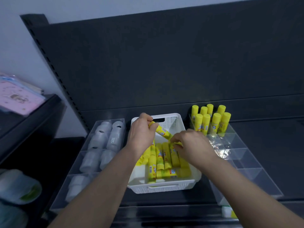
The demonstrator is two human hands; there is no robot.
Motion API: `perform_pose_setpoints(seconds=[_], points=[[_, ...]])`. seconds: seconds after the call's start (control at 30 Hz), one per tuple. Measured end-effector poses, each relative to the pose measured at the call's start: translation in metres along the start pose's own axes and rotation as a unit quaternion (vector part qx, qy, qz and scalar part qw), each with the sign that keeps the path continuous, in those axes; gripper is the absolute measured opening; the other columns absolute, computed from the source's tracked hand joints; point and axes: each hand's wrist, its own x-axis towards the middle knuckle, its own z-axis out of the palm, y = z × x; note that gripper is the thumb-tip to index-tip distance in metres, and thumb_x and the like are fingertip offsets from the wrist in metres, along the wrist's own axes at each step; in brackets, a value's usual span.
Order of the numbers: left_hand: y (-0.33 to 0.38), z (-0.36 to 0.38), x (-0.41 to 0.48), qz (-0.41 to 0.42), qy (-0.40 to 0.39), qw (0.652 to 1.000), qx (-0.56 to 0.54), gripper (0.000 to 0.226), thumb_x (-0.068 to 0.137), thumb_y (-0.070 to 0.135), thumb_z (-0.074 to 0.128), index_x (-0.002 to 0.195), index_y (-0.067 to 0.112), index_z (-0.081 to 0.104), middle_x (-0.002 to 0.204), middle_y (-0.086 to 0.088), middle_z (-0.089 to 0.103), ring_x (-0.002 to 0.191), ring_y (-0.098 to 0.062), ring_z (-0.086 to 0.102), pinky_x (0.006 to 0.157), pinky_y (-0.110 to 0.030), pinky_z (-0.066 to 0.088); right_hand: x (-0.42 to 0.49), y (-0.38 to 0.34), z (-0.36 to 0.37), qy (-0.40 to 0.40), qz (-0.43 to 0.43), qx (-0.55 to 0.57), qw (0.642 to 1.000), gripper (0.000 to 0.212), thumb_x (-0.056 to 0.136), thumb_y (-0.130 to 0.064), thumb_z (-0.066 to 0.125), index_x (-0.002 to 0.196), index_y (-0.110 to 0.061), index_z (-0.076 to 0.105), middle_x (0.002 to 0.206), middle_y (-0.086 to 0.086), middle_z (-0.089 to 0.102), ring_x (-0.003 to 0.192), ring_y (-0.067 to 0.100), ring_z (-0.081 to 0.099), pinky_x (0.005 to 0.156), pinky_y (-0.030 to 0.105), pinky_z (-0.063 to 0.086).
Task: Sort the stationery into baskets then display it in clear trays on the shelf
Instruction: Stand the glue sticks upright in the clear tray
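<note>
Eight glue sticks (206, 123) stand upright in the right clear tray (243, 155); roughly ten more lie in the one white basket (164, 186) on the dark shelf (279, 145). The left hand (141, 134) grips one tilted stick (162, 131) above the basket; the right hand (192, 145) has its fingers curled round a second stick (176, 143) in the pile.

Head view: looked forward and down from the person's head.
Nearness: hung close above the white basket (164, 187) on the shelf (271, 137).

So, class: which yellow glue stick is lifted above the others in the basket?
The glue stick gripped by the left hand, slanting over the white basket; the rest lie down in the pile.
</note>
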Motion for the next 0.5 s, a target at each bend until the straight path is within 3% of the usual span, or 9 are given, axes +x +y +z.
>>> perform_pose_setpoints(seconds=[0.17, 0.33, 0.43, 0.5], points=[[-0.018, -0.006, -0.004, 0.012, 0.031, 0.999, 0.005, 0.023, 0.092, 0.028, 0.060, 0.108, 0.011, 0.060, 0.102, -0.004, 0.066, 0.096, -0.023, 0.061, 0.079, -0.028, 0.044, -0.004, -0.013, 0.005, -0.040, -0.017, -0.017, 0.999, 0.023, 0.089, -0.031, 0.054, 0.108, -0.033, 0.067, 0.107, -0.008, 0.067, 0.103, 0.017, 0.058, 0.075, 0.026, 0.034], [-0.026, -0.003, -0.008, 0.019, 0.019, 1.000, 0.006, 0.022, 0.092, 0.027, 0.061, 0.108, 0.011, 0.060, 0.103, -0.003, 0.065, 0.096, -0.022, 0.061, 0.077, -0.025, 0.042, -0.007, -0.016, -0.002, -0.195, -0.042, -0.024, 0.980, 0.017, 0.077, -0.037, 0.069, 0.091, -0.029, 0.072, 0.094, -0.009, 0.069, 0.091, 0.014, 0.061, 0.074, 0.023, 0.036], [-0.022, 0.001, -0.011, 0.022, 0.011, 1.000, -0.008, 0.020, 0.091, 0.026, 0.061, 0.106, 0.012, 0.060, 0.101, -0.002, 0.064, 0.095, -0.023, 0.061, 0.081, -0.032, 0.048, -0.010, -0.016, 0.006, -0.221, -0.091, -0.161, 0.958, 0.019, 0.082, -0.031, 0.063, 0.099, -0.026, 0.070, 0.100, -0.003, 0.066, 0.097, 0.019, 0.059, 0.089, 0.030, 0.038], [-0.018, 0.002, -0.013, 0.022, 0.006, 1.000, -0.014, 0.020, 0.091, 0.026, 0.061, 0.106, 0.013, 0.060, 0.101, -0.001, 0.064, 0.095, -0.023, 0.061, 0.083, -0.034, 0.049, -0.011, -0.016, 0.012, -0.207, -0.109, -0.222, 0.947, 0.020, 0.084, -0.023, 0.057, 0.102, -0.024, 0.068, 0.102, 0.001, 0.064, 0.100, 0.023, 0.056, 0.091, 0.034, 0.037]])
